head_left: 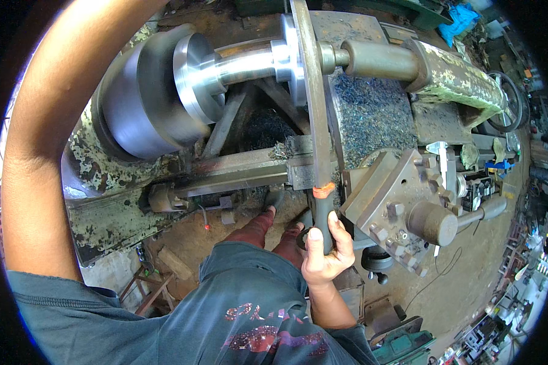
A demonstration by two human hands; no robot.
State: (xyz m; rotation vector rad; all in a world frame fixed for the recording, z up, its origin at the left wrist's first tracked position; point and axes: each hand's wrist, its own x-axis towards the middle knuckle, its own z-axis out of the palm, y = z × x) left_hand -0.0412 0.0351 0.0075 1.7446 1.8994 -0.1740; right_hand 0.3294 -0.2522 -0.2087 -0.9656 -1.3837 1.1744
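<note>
Even daylight, brightest toward three o'clock; glare streaks the spinning steel shaft (243, 64); fisheye bends edges; black vignette rings the rim.

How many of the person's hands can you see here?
1. The right hand grips the dark handle of a long file laid across the lathe workpiece. The left arm rises out of view, hand hidden.

Right hand: the right hand (326, 250) is gripping the dark handle of a long flat file (311, 91).
File: it is lying across the shiny steel workpiece (243, 66) on the lathe (408, 79).
Left arm: it is reaching up out of frame, far left.
Chips: blue swarf (365, 112) is lying right of the file.
</note>
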